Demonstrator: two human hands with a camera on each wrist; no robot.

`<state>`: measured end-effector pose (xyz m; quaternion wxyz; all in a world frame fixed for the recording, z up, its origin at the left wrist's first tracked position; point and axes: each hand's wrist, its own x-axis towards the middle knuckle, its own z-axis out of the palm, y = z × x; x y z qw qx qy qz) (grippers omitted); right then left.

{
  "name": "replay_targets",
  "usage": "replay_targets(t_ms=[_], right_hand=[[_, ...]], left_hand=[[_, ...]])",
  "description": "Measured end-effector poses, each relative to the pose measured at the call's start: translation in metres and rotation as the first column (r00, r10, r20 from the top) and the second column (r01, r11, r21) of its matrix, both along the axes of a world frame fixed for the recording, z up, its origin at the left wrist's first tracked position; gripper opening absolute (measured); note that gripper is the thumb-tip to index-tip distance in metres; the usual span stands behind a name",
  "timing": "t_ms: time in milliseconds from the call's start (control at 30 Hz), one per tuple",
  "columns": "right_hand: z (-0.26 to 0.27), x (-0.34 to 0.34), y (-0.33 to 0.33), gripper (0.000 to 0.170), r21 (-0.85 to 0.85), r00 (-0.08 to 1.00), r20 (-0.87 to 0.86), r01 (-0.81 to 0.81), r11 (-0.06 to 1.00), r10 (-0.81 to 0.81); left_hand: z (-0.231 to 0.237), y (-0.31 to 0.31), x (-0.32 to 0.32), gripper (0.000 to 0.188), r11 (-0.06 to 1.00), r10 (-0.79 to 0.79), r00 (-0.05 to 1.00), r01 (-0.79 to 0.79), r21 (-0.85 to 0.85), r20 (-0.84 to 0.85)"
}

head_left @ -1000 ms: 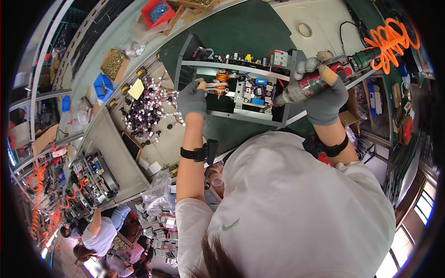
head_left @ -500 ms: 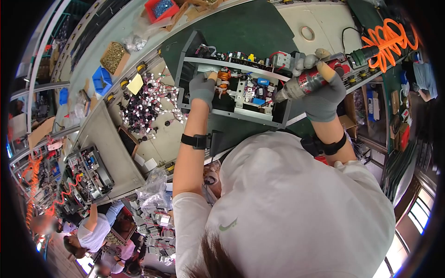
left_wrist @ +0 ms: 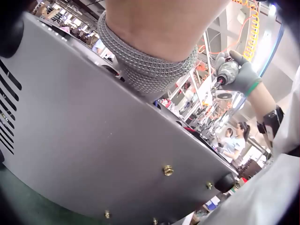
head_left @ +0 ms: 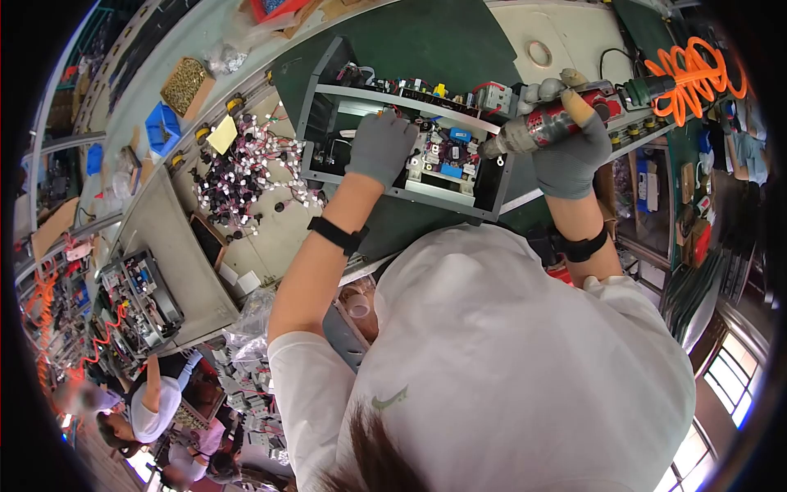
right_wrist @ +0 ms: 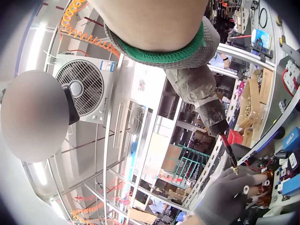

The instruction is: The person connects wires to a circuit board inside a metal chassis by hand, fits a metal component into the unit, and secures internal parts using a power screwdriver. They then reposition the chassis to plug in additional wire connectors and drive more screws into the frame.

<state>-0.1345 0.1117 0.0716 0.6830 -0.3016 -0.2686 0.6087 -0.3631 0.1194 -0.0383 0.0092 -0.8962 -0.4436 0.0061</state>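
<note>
My right hand (head_left: 574,135), in a grey glove, grips a red-and-grey power screwdriver (head_left: 537,131), its nose pointing left over the case's right end. At the bit's tip in the right wrist view is a small brass screw (right_wrist: 236,170). My gloved left hand (head_left: 382,148) reaches into an open grey metal case (head_left: 328,176). Bare fingertips of that hand grip the copper-wound coil (right_wrist: 266,187), which the hand hides in the head view. Right of it sits a circuit board with blue parts (head_left: 452,170). The left wrist view shows mainly the case's outer wall (left_wrist: 103,136).
Left of the case lies a heap of connector wires (head_left: 246,176). Beyond are a blue bin (head_left: 162,129) and a box of brass screws (head_left: 187,86). An orange coiled hose (head_left: 697,79) runs from the screwdriver. A roll of tape (head_left: 539,54) lies behind.
My left hand has moved right and up inside the case, from the case's left part to over the copper coil. The right hand keeps its grip on the screwdriver, nearly still.
</note>
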Motion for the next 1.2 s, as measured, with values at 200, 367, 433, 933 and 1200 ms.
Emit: replay_targets(t_ms=[200,367,433,933,1200], right_hand=[[0.004,-0.012,0.007,0.024,0.019,0.996,-0.020,-0.091,0.996,0.091],[-0.001,-0.021,0.017,0.023,0.061,0.975,0.224,-0.025,0.998,0.010],[-0.003,-0.029,0.021,0.028,0.107,0.992,0.106,-0.085,0.991,0.074],[-0.052,-0.053,0.043,0.027,0.303,0.902,0.424,-0.230,0.925,0.086],[-0.073,-0.050,0.045,0.030,0.417,0.788,0.606,-0.200,0.887,-0.107]], left_hand=[[-0.016,0.005,0.009,0.021,0.998,0.064,0.994,-0.066,0.019,0.092],[-0.029,0.010,0.006,0.010,0.985,0.144,0.948,-0.165,0.051,0.285],[-0.031,0.010,0.006,0.011,0.984,0.155,0.945,-0.172,0.035,0.287],[-0.028,0.011,0.005,0.019,0.977,0.212,0.919,-0.186,-0.109,0.333],[-0.038,0.012,0.004,0.013,0.974,0.229,0.865,-0.206,-0.098,0.447]])
